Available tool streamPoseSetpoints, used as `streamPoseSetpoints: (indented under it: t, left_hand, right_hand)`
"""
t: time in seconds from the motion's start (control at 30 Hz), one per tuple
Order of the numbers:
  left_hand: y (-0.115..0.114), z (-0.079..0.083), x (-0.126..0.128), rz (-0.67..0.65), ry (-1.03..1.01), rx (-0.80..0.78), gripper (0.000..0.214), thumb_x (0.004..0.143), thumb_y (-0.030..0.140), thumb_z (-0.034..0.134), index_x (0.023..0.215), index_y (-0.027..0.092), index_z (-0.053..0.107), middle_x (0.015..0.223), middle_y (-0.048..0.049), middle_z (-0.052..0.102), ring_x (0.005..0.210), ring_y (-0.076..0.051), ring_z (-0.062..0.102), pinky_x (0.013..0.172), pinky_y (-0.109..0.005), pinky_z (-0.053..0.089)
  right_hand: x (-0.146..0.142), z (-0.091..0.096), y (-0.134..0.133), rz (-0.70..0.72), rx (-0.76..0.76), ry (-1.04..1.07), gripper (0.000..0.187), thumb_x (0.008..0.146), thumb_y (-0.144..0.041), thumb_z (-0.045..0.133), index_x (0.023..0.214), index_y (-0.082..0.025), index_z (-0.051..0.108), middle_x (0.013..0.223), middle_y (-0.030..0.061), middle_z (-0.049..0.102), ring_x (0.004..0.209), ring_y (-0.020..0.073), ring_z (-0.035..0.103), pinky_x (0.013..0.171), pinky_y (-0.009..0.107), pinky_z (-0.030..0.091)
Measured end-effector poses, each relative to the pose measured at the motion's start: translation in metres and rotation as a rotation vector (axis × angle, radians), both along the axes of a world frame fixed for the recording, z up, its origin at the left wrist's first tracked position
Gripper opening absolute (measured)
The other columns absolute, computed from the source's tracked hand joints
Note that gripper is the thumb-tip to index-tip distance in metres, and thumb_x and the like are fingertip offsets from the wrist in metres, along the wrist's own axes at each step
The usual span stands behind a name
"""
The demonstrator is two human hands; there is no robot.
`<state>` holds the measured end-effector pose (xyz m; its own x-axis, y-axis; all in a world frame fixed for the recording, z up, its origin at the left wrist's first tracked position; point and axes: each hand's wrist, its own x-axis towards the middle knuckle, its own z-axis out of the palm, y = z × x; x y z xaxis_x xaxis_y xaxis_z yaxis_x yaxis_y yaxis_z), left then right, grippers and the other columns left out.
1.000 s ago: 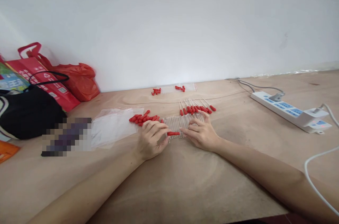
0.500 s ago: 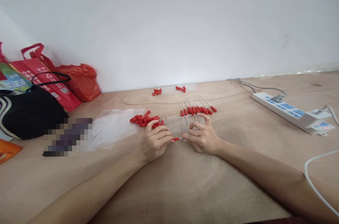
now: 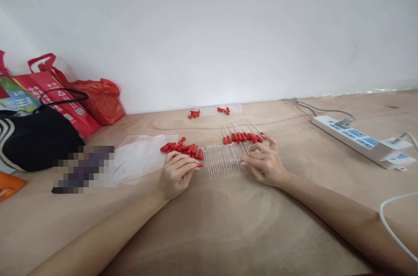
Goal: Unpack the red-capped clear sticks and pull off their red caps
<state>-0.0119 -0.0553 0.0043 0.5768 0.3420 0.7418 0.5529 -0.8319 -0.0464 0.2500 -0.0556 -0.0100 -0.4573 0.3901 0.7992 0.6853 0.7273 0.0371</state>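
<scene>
My left hand (image 3: 178,173) pinches a red rubber bulb (image 3: 200,165) at its fingertips, just in front of a pile of loose red bulbs (image 3: 184,149). Thumb and fingers of my right hand (image 3: 266,165) are closed on a thin glass tube (image 3: 235,161), whose end points left toward the bulb, apart from it. Beneath and between the hands lies a row of clear glass tubes (image 3: 220,158). Behind that row rest several droppers (image 3: 243,136), glass tubes with red bulbs on their near ends. My right fingers partly cover the row's right end.
Clear zip bags (image 3: 140,156) lie to the left, beside a pixelated dark item (image 3: 85,169). Another clear bag (image 3: 210,112) with red bulbs lies by the wall. A white power strip (image 3: 359,139) with cables is at right; red bags (image 3: 101,99) and a black bag (image 3: 42,136) at left.
My hands, close together before over the row's near edge, have moved apart: the left leftward with a red bulb, the right rightward. More of the tube row shows between them.
</scene>
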Motion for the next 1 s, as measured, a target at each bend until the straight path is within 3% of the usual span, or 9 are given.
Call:
streamPoseSetpoints:
  t: [0.13,0.3,0.43,0.57,0.83,1.0]
  left_hand:
    - [0.006,0.0,-0.009,0.039,-0.099,-0.088,0.016,0.082,0.019,0.05,0.094,0.021,0.061,0.087,-0.0039,0.058,0.073,-0.011,0.056,0.065,-0.024,0.048]
    - [0.031,0.011,-0.034,0.425,-0.312,-0.141,0.025,0.081,0.026,0.046,0.098,0.017,0.061,0.087,-0.0061,0.052,0.077,-0.015,0.054,0.069,-0.028,0.048]
    - [0.056,0.013,-0.071,0.64,-0.424,-0.337,0.034,0.072,0.031,0.051,0.102,0.015,0.057,0.079,-0.0028,0.056,0.061,-0.012,0.053,0.061,-0.026,0.047]
    - [0.07,0.006,-0.089,0.777,-0.465,-0.512,0.037,0.064,0.038,0.058,0.095,0.017,0.056,0.078,-0.0016,0.062,0.061,-0.013,0.055,0.054,-0.023,0.043]
    - [0.075,-0.003,-0.092,0.826,-0.412,-0.67,0.028,0.067,0.042,0.052,0.078,0.018,0.06,0.073,-0.0019,0.065,0.069,-0.017,0.059,0.066,-0.026,0.045]
    - [0.072,0.004,-0.091,0.84,-0.415,-0.493,0.028,0.073,0.041,0.047,0.08,0.018,0.061,0.079,-0.0045,0.065,0.073,-0.02,0.058,0.064,-0.029,0.045]
  right_hand:
    - [0.0,-0.002,0.006,-0.238,-0.101,0.098,0.02,0.082,-0.029,0.048,0.084,-0.026,0.067,0.053,-0.0026,0.059,0.064,0.0121,0.048,0.086,0.037,0.02]
    - [0.001,-0.007,0.012,-0.418,-0.215,0.044,0.027,0.081,-0.02,0.04,0.089,-0.022,0.065,0.067,0.001,0.065,0.071,0.0137,0.05,0.083,0.035,0.02]
    - [0.005,-0.009,0.014,-0.47,-0.202,0.041,0.024,0.078,-0.02,0.042,0.082,-0.021,0.066,0.065,0.0014,0.065,0.07,0.014,0.051,0.083,0.035,0.019]
    - [0.003,-0.011,0.015,-0.479,-0.189,0.01,0.023,0.078,-0.019,0.043,0.079,-0.022,0.066,0.064,0.0004,0.064,0.069,0.0134,0.05,0.083,0.035,0.019]
    - [-0.001,-0.008,0.009,-0.512,-0.297,-0.127,0.026,0.082,-0.032,0.042,0.094,-0.024,0.064,0.081,0.0029,0.063,0.08,0.0168,0.049,0.082,0.038,0.018]
    - [-0.002,-0.005,0.006,-0.477,-0.323,-0.139,0.032,0.083,-0.042,0.041,0.094,-0.023,0.063,0.083,0.0039,0.061,0.08,0.0181,0.048,0.081,0.039,0.019]
